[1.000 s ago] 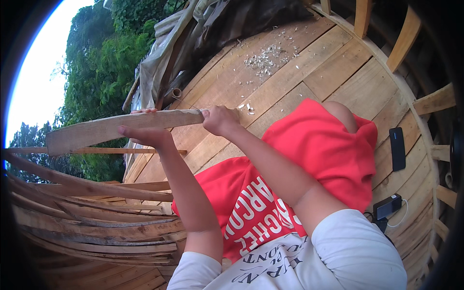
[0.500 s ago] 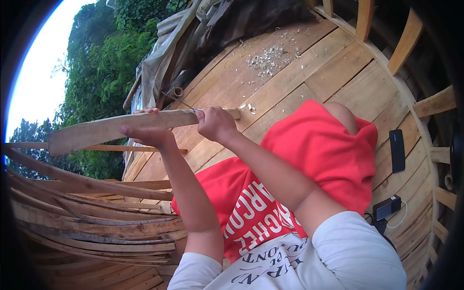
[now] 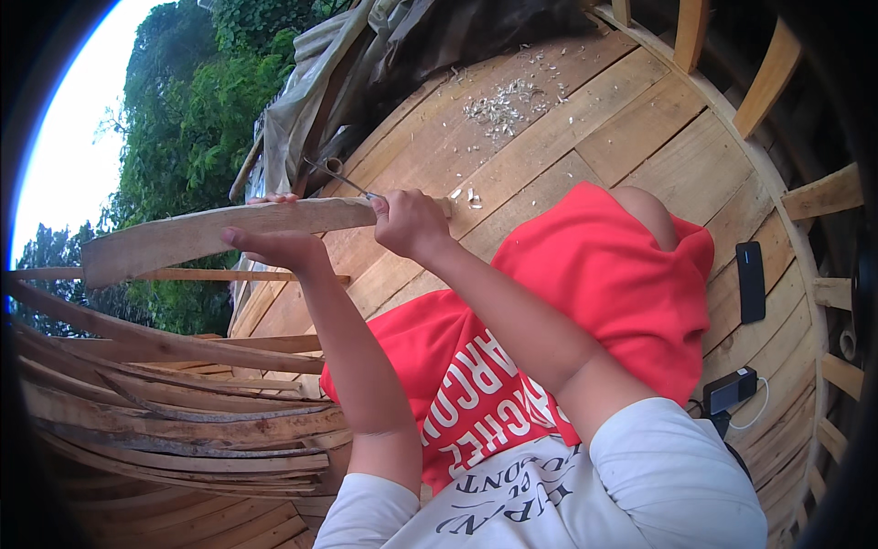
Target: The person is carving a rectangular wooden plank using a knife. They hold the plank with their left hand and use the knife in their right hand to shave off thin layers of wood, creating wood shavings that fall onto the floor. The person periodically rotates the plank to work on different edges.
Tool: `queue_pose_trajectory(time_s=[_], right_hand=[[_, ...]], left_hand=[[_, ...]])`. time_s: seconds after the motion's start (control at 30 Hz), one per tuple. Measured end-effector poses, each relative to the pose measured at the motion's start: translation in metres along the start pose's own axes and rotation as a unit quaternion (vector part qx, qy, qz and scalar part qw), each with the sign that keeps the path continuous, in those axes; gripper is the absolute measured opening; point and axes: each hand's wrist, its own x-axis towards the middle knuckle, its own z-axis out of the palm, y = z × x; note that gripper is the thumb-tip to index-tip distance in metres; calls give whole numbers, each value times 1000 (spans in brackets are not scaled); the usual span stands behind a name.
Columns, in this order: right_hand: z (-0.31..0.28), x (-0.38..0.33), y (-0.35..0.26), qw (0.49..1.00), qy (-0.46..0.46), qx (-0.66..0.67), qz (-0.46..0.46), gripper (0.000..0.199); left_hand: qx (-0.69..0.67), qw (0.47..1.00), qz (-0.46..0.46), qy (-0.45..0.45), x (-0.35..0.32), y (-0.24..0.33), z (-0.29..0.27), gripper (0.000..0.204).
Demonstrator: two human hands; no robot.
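Note:
A long pale wooden board (image 3: pixel 183 236), wider at its left end, is held up in front of me, tilted slightly. My left hand (image 3: pixel 274 249) grips it near the middle, thumb on the near face and fingertips showing over the far edge. At the narrower right part, my right hand (image 3: pixel 410 222) is closed round a knife whose handle the fist hides. Its thin dark blade (image 3: pixel 340 177) points up and to the left, past the board's far edge. Whether the blade touches the wood, I cannot tell.
Red cloth (image 3: pixel 585 274) covers my legs. Pale shavings (image 3: pixel 501 108) lie scattered on the plank floor (image 3: pixel 640 128). Curved wooden strips (image 3: pixel 183 430) stack at the left. A black phone-like device (image 3: pixel 751 282) and a small cabled box (image 3: pixel 732 392) rest at the right, beside the slatted railing.
The board has shifted slightly left and its right part has risen a little. My right hand and the knife blade have moved slightly upward. Both grips stay the same.

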Motion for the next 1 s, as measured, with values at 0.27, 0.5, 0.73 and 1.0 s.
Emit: queue_pose_trajectory(time_s=[0.27,0.5,0.73,1.0], right_hand=[[4,1,5,1000,-19,1,-8,44],[5,2,11,1000,15,-5,-17,43],[22,5,22,1000,4,-27,3,45],[31,21,57,998,10,-41,47,39]], left_hand=[[-19,1000,-11,14,4,-6,-4,76],[-2,1000,-3,13,3,-4,1,74],[-2,1000,1,14,7,-7,4,75],[30,998,23,58,8,-5,18,78]])
